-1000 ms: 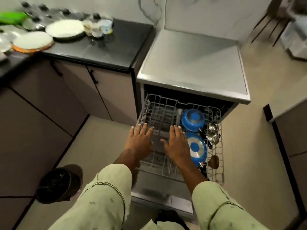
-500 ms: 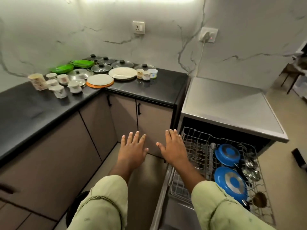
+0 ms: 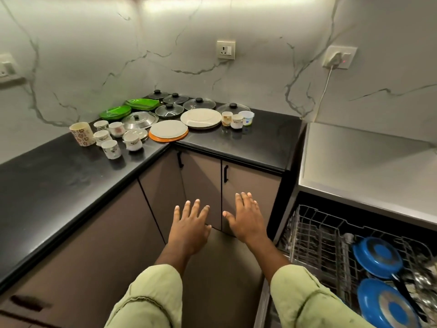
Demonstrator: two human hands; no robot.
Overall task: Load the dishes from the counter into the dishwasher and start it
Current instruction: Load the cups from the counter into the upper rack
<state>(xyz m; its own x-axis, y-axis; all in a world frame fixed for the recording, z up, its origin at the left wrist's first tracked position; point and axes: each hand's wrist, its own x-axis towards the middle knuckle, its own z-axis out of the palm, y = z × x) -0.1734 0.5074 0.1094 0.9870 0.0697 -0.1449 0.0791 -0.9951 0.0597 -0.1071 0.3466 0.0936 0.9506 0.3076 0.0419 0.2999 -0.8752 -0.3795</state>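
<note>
My left hand (image 3: 190, 227) and my right hand (image 3: 246, 220) hang in the air in front of the cabinet doors, fingers spread, holding nothing. On the black counter (image 3: 260, 140) in the corner lie white plates (image 3: 201, 117), one white plate on an orange one (image 3: 169, 130), green plates (image 3: 115, 112), several glass lids (image 3: 199, 104), a steel lid (image 3: 140, 120) and several cups (image 3: 111, 149). The dishwasher's wire rack (image 3: 314, 235) is pulled out at the lower right. It holds two blue pans (image 3: 376, 255) and some steel pieces.
The dishwasher's grey top (image 3: 369, 166) sits right of the counter. Brown cabinet doors (image 3: 203, 183) with black handles stand under the counter. A plug with a white cord (image 3: 335, 61) is in the wall socket. A tall patterned cup (image 3: 81, 133) stands at the left.
My view has swung left and up from the rack toward the counter. Both hands have left the rack and now hover in front of the cabinets, still open.
</note>
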